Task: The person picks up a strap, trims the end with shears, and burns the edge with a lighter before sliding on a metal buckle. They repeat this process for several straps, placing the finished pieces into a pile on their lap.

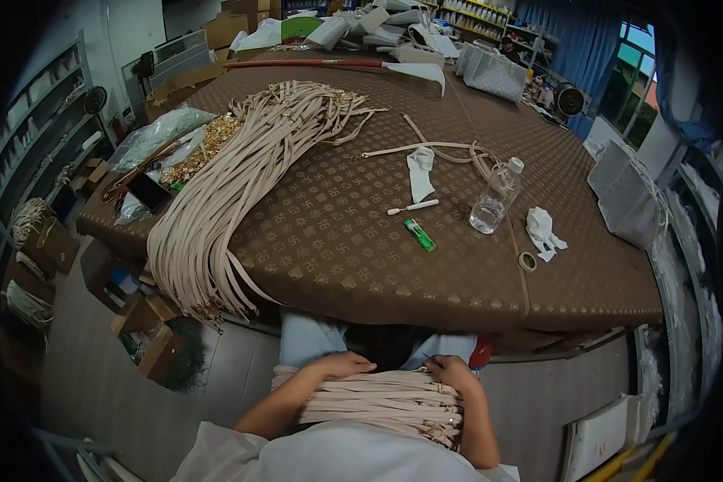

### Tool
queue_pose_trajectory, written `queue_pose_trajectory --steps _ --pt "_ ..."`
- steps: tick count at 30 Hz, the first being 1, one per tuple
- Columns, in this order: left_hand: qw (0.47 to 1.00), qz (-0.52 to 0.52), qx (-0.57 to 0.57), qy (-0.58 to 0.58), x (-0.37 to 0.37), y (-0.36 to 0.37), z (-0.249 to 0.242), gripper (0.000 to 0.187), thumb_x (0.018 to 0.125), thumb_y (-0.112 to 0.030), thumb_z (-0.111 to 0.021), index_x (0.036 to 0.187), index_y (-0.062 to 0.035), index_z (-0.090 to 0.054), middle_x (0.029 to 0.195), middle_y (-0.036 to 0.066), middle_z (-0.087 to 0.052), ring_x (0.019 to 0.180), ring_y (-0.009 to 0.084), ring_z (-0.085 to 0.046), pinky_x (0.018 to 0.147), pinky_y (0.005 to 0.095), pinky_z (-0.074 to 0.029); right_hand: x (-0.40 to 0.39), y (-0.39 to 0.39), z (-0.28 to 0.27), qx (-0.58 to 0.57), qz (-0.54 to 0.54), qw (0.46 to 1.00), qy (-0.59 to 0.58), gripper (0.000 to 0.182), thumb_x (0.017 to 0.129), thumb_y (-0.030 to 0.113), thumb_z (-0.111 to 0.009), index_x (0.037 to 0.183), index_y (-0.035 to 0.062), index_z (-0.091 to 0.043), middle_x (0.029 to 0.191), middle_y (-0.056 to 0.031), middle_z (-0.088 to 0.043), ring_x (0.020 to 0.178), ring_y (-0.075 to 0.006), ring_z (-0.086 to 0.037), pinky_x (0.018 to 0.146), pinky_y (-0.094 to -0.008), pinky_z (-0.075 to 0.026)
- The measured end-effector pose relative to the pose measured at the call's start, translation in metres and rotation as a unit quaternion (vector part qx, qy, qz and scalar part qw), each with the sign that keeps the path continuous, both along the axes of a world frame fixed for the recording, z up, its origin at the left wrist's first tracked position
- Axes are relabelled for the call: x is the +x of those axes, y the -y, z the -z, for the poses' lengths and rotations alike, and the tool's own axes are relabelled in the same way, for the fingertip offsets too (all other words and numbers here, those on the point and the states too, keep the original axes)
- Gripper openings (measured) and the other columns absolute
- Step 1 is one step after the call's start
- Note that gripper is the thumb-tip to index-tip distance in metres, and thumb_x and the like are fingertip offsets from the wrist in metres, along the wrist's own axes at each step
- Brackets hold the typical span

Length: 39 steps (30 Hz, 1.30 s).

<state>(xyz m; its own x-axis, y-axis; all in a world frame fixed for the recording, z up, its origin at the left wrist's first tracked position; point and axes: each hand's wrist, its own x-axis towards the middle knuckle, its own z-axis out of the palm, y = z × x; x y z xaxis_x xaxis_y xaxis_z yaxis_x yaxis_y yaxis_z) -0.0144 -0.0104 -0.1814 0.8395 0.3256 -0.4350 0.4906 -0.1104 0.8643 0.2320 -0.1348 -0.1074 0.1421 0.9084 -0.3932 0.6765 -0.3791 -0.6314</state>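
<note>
Across my lap lies a bundle of beige straps [353,407] with gold-coloured metal fittings at their right ends. My left hand [344,365] rests over the far edge of the bundle, its fingers stretched out along the straps. At the right end, my right hand [450,373] has its thumb and fingers closed on the end of one strap, by a small gold fitting [425,369]. A larger heap of similar straps [241,165] drapes over the left edge of the table in front of me.
The brown patterned tablecloth [353,257] carries a water bottle [496,197], a green lighter [419,234], a white pen-like stick [412,207], a tape roll [527,261] and crumpled tissue [543,233]. Gold hardware [209,145] and a phone [146,191] lie left. Cardboard boxes [157,337] stand on the floor.
</note>
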Motion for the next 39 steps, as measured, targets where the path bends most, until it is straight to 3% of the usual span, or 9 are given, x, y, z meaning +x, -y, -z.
queue_pose_trajectory --steps 5,7,15,17,20,28,35,39 --pt "1.0 -0.002 0.009 0.016 0.0 -0.002 0.002 0.049 0.085 -0.048 -0.043 0.096 -0.004 -0.06 0.083 0.007 -0.062 0.074 0.0157 -0.053 0.072 0.0291 -0.042 -0.001 -0.001 0.001 0.014 -0.015 0.999 0.025 0.029 0.082 0.028 -0.055 0.09 0.0015 -0.06 0.076 -0.0193 -0.059 0.069 -0.0294 -0.056 0.067 -0.0331 -0.043" --pt "0.998 0.033 -0.024 -0.056 0.003 -0.006 -0.005 0.044 0.086 -0.043 -0.043 0.106 -0.0064 -0.057 0.096 0.007 -0.062 0.086 0.0147 -0.054 0.079 0.0262 -0.04 0.0 -0.001 0.004 0.015 -0.011 1.0 0.024 0.029 0.082 0.029 -0.055 0.09 0.0015 -0.06 0.076 -0.0195 -0.059 0.068 -0.03 -0.056 0.066 -0.0334 -0.043" --pt "0.999 0.033 0.001 -0.033 0.003 -0.005 -0.017 0.045 0.086 -0.045 -0.043 0.103 -0.0065 -0.058 0.093 0.007 -0.062 0.083 0.0153 -0.053 0.078 0.027 -0.041 -0.003 0.001 -0.004 0.019 -0.016 0.999 0.047 0.03 0.082 0.029 -0.054 0.086 0.0005 -0.06 0.072 -0.0202 -0.058 0.065 -0.0313 -0.055 0.063 -0.0347 -0.042" --pt "0.998 0.039 -0.002 -0.05 0.003 -0.005 -0.017 0.045 0.086 -0.045 -0.043 0.103 -0.0065 -0.058 0.092 0.007 -0.062 0.083 0.0157 -0.053 0.078 0.027 -0.041 -0.004 0.0 -0.009 0.008 -0.008 0.999 0.035 0.031 0.081 0.029 -0.053 0.085 -0.0011 -0.059 0.075 -0.0235 -0.057 0.072 -0.0389 -0.053 0.067 -0.0389 -0.042" --pt "0.998 0.028 -0.03 -0.041 0.001 -0.003 -0.011 0.044 0.086 -0.044 -0.044 0.104 -0.0063 -0.057 0.095 0.009 -0.062 0.085 0.0173 -0.054 0.079 0.0272 -0.04 -0.001 -0.003 0.003 0.03 -0.017 0.999 0.028 0.03 0.081 0.029 -0.053 0.084 -0.0008 -0.059 0.074 -0.0235 -0.057 0.071 -0.0388 -0.053 0.065 -0.0391 -0.042" --pt "0.98 -0.098 0.172 -0.029 -0.007 0.009 -0.02 0.037 0.083 -0.037 -0.05 0.105 -0.0072 -0.058 0.094 0.014 -0.061 0.085 0.028 -0.059 0.076 0.0312 -0.045 0.006 -0.015 0.012 0.049 -0.08 0.995 0.018 0.032 0.082 0.031 -0.052 0.085 0.0001 -0.06 0.073 -0.0228 -0.057 0.069 -0.038 -0.055 0.064 -0.0391 -0.043" --pt "0.98 -0.086 0.173 -0.054 0.002 0.009 -0.031 0.036 0.082 -0.036 -0.05 0.102 -0.007 -0.059 0.092 0.017 -0.06 0.085 0.032 -0.057 0.076 0.0357 -0.045 0.008 -0.005 0.012 0.124 -0.118 0.98 0.1 0.027 0.08 0.024 -0.052 0.073 -0.0011 -0.058 0.067 -0.0215 -0.056 0.064 -0.0396 -0.054 0.062 -0.0438 -0.043" --pt "0.98 -0.106 0.153 -0.075 0.004 0.001 -0.047 0.034 0.082 -0.034 -0.05 0.101 -0.0071 -0.06 0.084 0.017 -0.061 0.076 0.0313 -0.059 0.072 0.0353 -0.045 0.008 -0.011 0.013 0.14 -0.056 0.986 0.072 0.02 0.076 0.019 -0.056 0.075 -0.0007 -0.059 0.071 -0.0208 -0.057 0.066 -0.0387 -0.054 0.062 -0.042 -0.044"
